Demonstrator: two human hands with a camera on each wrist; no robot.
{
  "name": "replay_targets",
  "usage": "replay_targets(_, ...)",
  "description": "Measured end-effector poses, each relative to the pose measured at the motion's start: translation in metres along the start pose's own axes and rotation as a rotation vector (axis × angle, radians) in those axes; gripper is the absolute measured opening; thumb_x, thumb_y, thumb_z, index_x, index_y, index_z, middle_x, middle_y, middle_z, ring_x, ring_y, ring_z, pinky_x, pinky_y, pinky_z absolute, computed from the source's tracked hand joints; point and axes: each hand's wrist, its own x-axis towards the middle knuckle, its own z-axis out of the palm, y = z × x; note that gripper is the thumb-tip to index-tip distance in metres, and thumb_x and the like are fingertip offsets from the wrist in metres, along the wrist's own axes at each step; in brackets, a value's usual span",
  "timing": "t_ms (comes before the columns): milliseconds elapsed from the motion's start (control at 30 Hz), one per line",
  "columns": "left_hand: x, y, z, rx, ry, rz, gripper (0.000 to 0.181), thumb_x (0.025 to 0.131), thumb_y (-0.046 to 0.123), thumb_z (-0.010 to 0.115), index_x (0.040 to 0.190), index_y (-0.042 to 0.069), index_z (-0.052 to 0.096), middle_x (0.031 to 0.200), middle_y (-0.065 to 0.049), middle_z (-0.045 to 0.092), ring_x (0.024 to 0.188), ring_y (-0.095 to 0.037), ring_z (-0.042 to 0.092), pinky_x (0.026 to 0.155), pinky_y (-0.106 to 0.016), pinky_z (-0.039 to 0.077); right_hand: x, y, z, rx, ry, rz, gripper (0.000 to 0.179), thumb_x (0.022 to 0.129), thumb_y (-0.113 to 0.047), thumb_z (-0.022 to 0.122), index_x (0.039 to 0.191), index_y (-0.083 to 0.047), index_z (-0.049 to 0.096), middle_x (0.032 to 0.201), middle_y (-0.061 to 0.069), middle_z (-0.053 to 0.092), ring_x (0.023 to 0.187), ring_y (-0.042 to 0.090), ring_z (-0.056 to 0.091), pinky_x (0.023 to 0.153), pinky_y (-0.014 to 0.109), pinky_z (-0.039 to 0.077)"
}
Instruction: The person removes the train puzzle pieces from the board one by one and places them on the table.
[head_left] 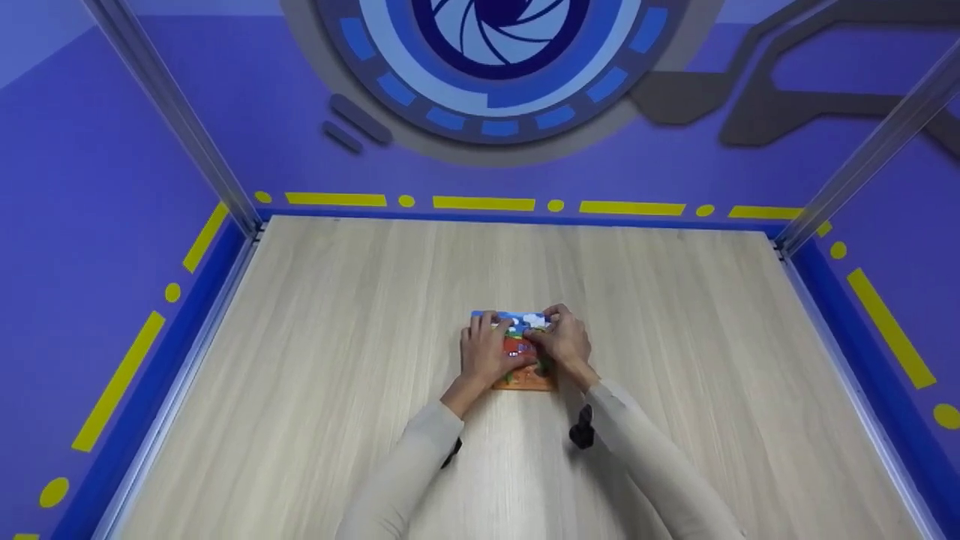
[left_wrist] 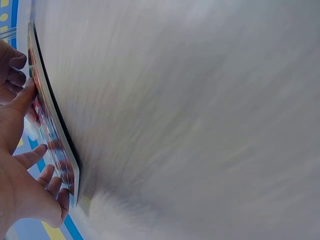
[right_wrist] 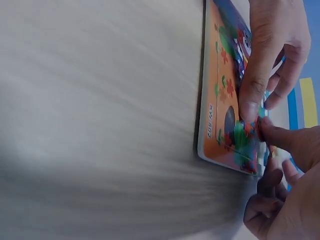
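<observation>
While both hands crowd over it, the picture board (right_wrist: 210, 80) lies on the table (head_left: 337, 337), its orange strip toward the person and its blue sky part on the far side. Near the board's close right corner, a printed code and a dark oval (right_wrist: 229, 120) show. The step in hand looks like pressing or seating some part of the picture with the thumbs, and the next move probably calls for steady downward pressure, with the board kept from sliding.

The board sits directly beneath the left hand (head_left: 486, 352), which spans its left half: fingers spread toward the far left edge, thumb reaching across to the middle and pressing its face. At the board's right side is the right hand (head_left: 568, 343), its thumb pointing inward beside the other thumb and its fingers bent by the right edge; with the contact hidden, I cannot tell whether it pinches a piece, the edge, or nothing.

On the near side of the board, the left sleeve (head_left: 401, 469) and right sleeve (head_left: 660, 457) run back toward the person, with a black object (head_left: 581, 429) beside the right cuff. Well beyond the board's far edge stands a blue-purple wall (head_left: 247, 112) marked with yellow dashes.
</observation>
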Motion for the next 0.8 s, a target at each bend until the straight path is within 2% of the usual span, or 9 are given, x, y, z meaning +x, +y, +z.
replay_targets(133, 0.001, -0.001, 0.000, 0.018, 0.006, 0.005, 0.084, 0.068, 0.077, 0.076, 0.128, 0.018, 0.068, 0.133, -0.006, 0.056, 0.118, -0.026, 0.049, 0.089, -0.042, 0.044, 0.001, 0.002, -0.003, -0.006, 0.007, -0.052, 0.042, 0.084, -0.030, 0.086, 0.116, -0.008, 0.068, 0.090, 0.011, 0.073, 0.068, 0.014, 0.056, 0.058, 0.025, 0.039)
replay_targets(433, 0.000, -0.001, 0.000, 0.007, 0.013, 0.004, 0.084, 0.068, 0.075, 0.078, 0.129, 0.019, 0.068, 0.133, -0.006, 0.057, 0.119, -0.026, 0.050, 0.089, -0.043, 0.044, 0.004, 0.011, -0.008, 0.157, -0.071, -0.060, 0.041, 0.087, -0.019, 0.083, 0.121, -0.005, 0.067, 0.072, 0.004, 0.062, 0.059, 0.008, 0.049, 0.052, 0.022, 0.035)
replay_targets(733, -0.002, -0.003, 0.003, 0.005, 0.049, 0.022, 0.081, 0.069, 0.073, 0.079, 0.127, 0.017, 0.069, 0.130, -0.006, 0.057, 0.117, -0.026, 0.050, 0.086, -0.043, 0.044, 0.002, 0.019, -0.009, 0.126, -0.083, -0.104, 0.040, 0.088, -0.021, 0.081, 0.123, -0.007, 0.068, 0.071, 0.000, 0.050, 0.061, 0.010, 0.043, 0.054, 0.024, 0.031)
replay_targets(800, -0.002, -0.003, 0.002, -0.002, 0.034, 0.018, 0.082, 0.069, 0.073, 0.079, 0.128, 0.017, 0.069, 0.131, -0.006, 0.057, 0.118, -0.026, 0.050, 0.086, -0.043, 0.043, 0.003, 0.020, -0.010, 0.132, -0.086, -0.102, 0.039, 0.088, -0.020, 0.081, 0.122, -0.006, 0.069, 0.070, -0.001, 0.050, 0.059, 0.010, 0.042, 0.053, 0.023, 0.030)
